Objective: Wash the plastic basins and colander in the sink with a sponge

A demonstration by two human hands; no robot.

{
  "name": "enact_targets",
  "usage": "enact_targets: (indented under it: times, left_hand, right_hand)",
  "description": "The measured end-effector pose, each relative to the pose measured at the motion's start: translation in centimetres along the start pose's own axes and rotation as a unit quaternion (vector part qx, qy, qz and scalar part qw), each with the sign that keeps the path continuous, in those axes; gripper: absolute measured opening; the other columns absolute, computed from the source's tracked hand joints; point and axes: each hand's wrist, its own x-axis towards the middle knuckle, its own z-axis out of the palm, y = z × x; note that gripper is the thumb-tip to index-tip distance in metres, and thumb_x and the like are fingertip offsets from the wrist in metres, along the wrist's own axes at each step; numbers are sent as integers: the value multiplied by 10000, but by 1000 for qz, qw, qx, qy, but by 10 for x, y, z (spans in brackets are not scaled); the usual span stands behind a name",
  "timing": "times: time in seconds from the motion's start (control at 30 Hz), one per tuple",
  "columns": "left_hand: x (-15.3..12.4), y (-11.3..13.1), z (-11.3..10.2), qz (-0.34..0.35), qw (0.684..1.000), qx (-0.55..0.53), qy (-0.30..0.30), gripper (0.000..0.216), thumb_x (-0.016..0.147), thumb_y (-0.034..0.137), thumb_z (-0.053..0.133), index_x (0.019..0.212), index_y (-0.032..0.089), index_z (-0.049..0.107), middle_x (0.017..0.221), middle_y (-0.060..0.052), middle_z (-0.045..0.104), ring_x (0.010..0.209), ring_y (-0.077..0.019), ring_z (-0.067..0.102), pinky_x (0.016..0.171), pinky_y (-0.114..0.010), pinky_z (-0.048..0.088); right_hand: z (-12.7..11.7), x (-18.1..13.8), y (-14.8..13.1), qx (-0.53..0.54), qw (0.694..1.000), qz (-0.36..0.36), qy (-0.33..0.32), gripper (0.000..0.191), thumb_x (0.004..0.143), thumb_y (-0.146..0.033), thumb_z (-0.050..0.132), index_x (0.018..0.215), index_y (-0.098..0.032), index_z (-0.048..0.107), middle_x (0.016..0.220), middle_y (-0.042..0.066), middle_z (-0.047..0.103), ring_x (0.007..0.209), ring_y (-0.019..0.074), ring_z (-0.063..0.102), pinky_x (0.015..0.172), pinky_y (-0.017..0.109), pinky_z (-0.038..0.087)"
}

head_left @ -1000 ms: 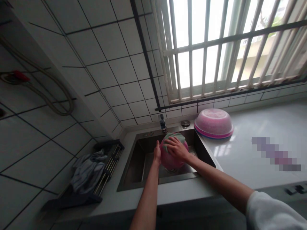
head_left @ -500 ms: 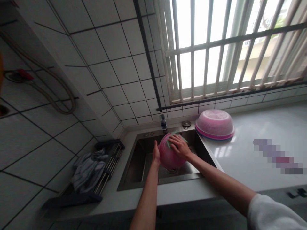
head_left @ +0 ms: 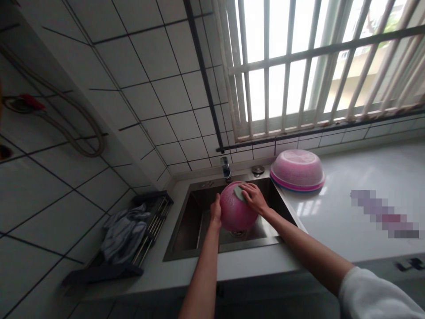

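Both hands are occupied: the left hand (head_left: 216,210) is steadying a round pink mesh colander (head_left: 235,212) over the steel sink (head_left: 186,230), while a green cloth (head_left: 238,191) is being pressed onto it by the right hand (head_left: 254,198), beside a glossy white counter (head_left: 348,208) and tiled wall (head_left: 139,97).

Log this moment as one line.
left hand: steadies pink perforated plastic bowl | right hand: presses green cloth on bowl | place: over steel sink

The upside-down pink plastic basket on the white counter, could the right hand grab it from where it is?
Probably yes. The upside-down pink plastic basket sits just beside the steel sink, with nothing between it and the right hand.
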Motion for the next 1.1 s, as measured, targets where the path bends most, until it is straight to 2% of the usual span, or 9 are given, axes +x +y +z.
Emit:
enact_targets:
  times: [0.17,0.23,0.3,0.43,0.53,0.63,0.8,0.93,1.1]
  left_hand:
    - [-3,2,5,11,999,15,-35,800,604,922,670,712,132,729,714,-100,711,715,-221,640,617,-295,468]
    - [-4,3,4,14,999,12,-34,792,623,917,660,739,137,738,739,-102,720,745,-227,649,645,-302,475]
    - [-4,3,3,15,999,8,-34,790,637,906,665,779,134,752,759,-100,723,774,-231,650,682,-310,478]
    - [-5,0,4,35,997,28,-57,774,653,897,670,746,132,736,704,-73,682,775,-234,626,694,-313,449]
    - [-6,-3,11,52,991,68,-101,660,721,808,699,669,150,702,671,-63,659,806,-254,632,729,-319,463]
    - [-4,-4,14,94,984,102,-114,419,865,575,683,744,176,730,800,-84,729,934,-274,669,880,-343,503]
    - [1,4,-2,159,973,168,-10,200,894,283,620,1028,266,767,1181,-80,768,1161,-268,670,1070,-353,444]
    - [6,9,-13,74,966,246,35,193,873,393,652,829,261,785,1037,-148,798,1171,-363,681,993,-394,471]
    - [11,2,-13,25,969,247,-6,500,861,644,618,641,209,730,765,-171,761,972,-392,737,783,-387,512]
  right_hand:
    - [23,-13,-50,-41,953,-250,-165,245,1035,-304,578,1181,-296,774,1332,28,725,1416,267,494,1256,538,286]
    - [26,-11,-56,-25,938,-287,-195,235,1033,-292,577,1157,-291,777,1318,27,729,1389,243,529,1261,505,295]
    - [23,-6,-46,-5,960,-232,-154,279,1039,-301,558,1241,-295,750,1380,37,696,1380,239,547,1249,491,329]
    - [10,1,5,60,997,36,5,381,1053,-342,472,1334,-256,714,1395,82,688,1328,266,610,1173,503,440]
    - [8,-3,37,94,985,140,-33,404,1041,-369,466,1338,-253,714,1337,75,726,1247,268,677,1104,477,509]
    - [15,-7,46,106,985,114,-79,410,1022,-344,501,1376,-257,687,1392,67,697,1296,251,653,1134,451,486]
    - [32,-9,30,80,987,-6,-138,422,1021,-295,543,1424,-227,648,1470,116,635,1404,267,564,1196,505,410]
    - [36,-11,7,34,978,-63,-194,455,1069,-306,488,1506,-207,564,1536,150,565,1475,271,484,1215,535,385]
    - [35,-16,-35,18,956,-193,-221,411,1060,-255,517,1461,-264,606,1527,86,588,1467,237,495,1307,536,224]
